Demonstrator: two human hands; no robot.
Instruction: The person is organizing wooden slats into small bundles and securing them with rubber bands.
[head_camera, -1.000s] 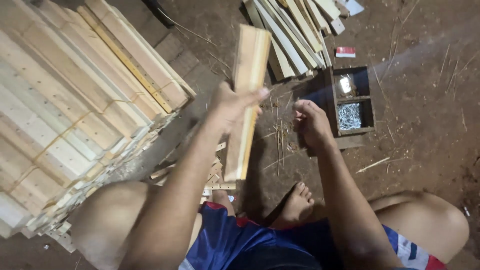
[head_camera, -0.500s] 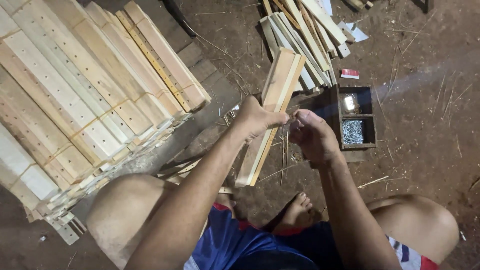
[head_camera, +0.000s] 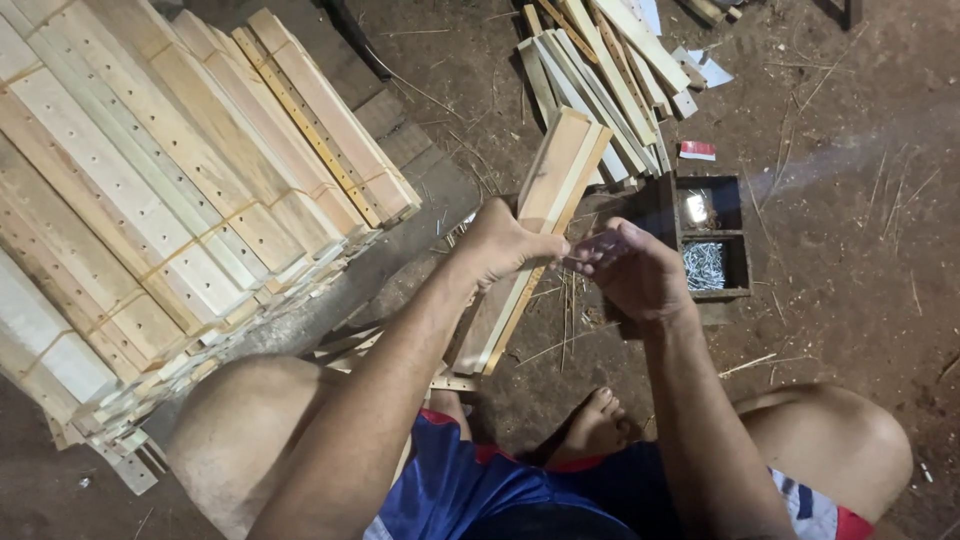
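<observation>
My left hand (head_camera: 503, 243) grips a bundle of long pale wooden slats (head_camera: 553, 187) near its middle, holding it slanted above the dirt ground. My right hand (head_camera: 632, 268) is right beside it, fingers curled and fingertips almost meeting the left hand's; something thin may sit between them, but it is blurred. A small dark wooden box (head_camera: 712, 238) with two compartments lies just right of the right hand; its nearer compartment holds several small metal nails.
Large bundles of tied wooden slats (head_camera: 160, 190) fill the left side. Loose slats (head_camera: 600, 70) lie at the top centre. A small red and white packet (head_camera: 697, 150) lies beyond the box. My bare knees and a foot (head_camera: 595, 425) are below.
The slat bundle has tilted and shifted right with my left hand. My right hand moved from the box side up to the left hand's fingertips.
</observation>
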